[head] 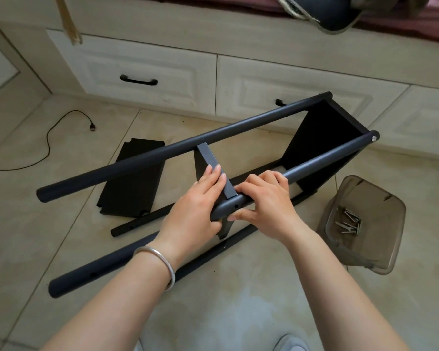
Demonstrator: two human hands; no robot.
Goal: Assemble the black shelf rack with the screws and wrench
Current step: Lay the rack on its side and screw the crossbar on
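Half-built black rack (pixel 322 138) laid on the tiled floor, mid-view.
Its near pole (pixel 322 160) is gripped by the right hand (pixel 266 198); the middle shelf panel (pixel 208 155) is pressed by the left hand (pixel 195 211), fingers straight. Screws (pixel 349 222) are kept in a clear tub (pixel 380 198) at 4 o'clock.

Four long dark poles (pixel 183 145) are seen across the middle. Three black boards (pixel 134 183) are counted: one flat at the left, one in the middle, one at the upper right. Two hands (pixel 195 206), one bracelet (pixel 160 259), one clear tub (pixel 370 198) and three drawer handles (pixel 138 80) are seen.
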